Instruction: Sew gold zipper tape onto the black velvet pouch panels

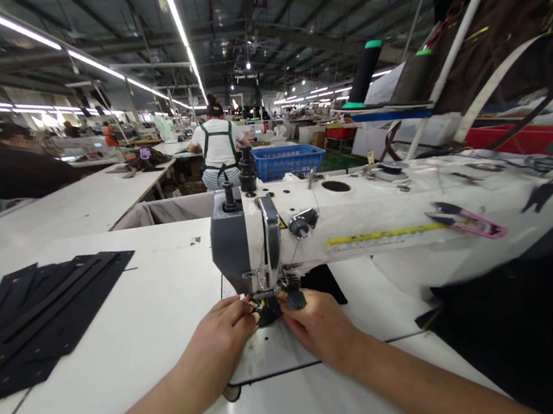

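Note:
A white industrial sewing machine (381, 213) stands before me, its grey head end above the needle area. Under the presser foot lies a small black fabric piece (269, 312). On the left side of the needle, my left hand (227, 330) has its fingers closed at the edge of this piece. Closed as well, my right hand (317, 323) pinches the piece from the right, close below a dark round part of the machine. The fingertips of both hands are partly hidden by the machine head. More black fabric (325, 283) shows behind my right hand.
Several flat black fabric pieces (35, 318) lie fanned on the left. Pink-handled thread snips (469, 220) and a yellow measuring tape (384, 235) are on the machine arm. Black cloth (519, 324) lies at right. A blue basket (287, 161) and a co-worker (218, 146) are beyond.

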A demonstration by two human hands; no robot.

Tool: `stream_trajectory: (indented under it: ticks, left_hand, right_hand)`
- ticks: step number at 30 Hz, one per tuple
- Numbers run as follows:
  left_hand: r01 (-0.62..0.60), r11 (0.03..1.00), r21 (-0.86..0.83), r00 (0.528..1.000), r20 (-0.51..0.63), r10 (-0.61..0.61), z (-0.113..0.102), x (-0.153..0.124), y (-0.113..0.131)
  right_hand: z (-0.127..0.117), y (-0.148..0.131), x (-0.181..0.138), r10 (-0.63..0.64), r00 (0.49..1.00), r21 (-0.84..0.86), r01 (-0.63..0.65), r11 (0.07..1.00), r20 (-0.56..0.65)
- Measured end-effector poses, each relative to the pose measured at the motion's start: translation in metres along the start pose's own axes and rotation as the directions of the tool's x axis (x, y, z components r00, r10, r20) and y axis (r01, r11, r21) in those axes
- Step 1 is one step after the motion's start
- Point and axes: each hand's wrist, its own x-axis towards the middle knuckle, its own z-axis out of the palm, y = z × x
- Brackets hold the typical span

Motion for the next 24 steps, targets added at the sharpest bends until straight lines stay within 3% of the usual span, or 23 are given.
stream_trajectory:
  ticks: [16, 24]
  left_hand:
    - [0.060, 0.998, -0.019, 0.998, 0.006, -0.060, 0.0003, 0.0001, -0.0004]
    - [0.103, 0.994, -0.041, 0.994, -0.032, -0.105, 0.0035, -0.0014, -0.0003]
  right_hand:
    - [0.0001, 0.0014, -0.0005, 0.010, 1.000, 0.004, -0.010, 1.000, -0.008]
    - [-0.0047, -0.0031, 0.0012, 0.106, 0.986, 0.154, -0.125, 0.980, 0.126]
